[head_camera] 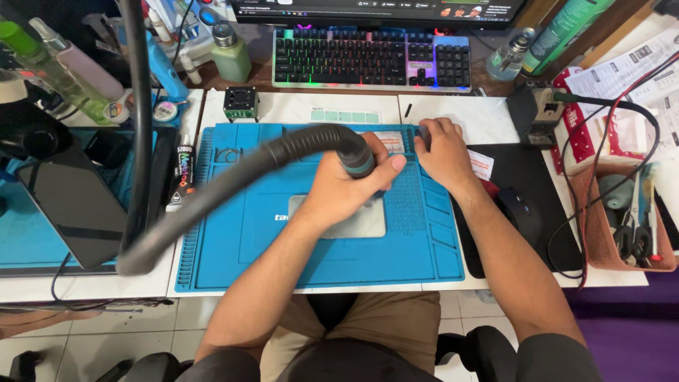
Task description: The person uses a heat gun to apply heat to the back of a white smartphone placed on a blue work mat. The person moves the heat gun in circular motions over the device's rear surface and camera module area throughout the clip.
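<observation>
My left hand is closed around the teal-tipped handle of a hot-air tool, whose thick black hose curves off to the left. The nozzle end points down at the blue work mat and is hidden behind my fingers. My right hand rests at the mat's upper right corner, fingers curled down on something small that I cannot make out. A grey panel in the mat's middle lies just below my left hand.
A backlit keyboard sits behind the mat. A dark phone lies at left beside a glue tube and bottles. At right are a black mouse pad with a mouse, a soldering station and a basket of tools.
</observation>
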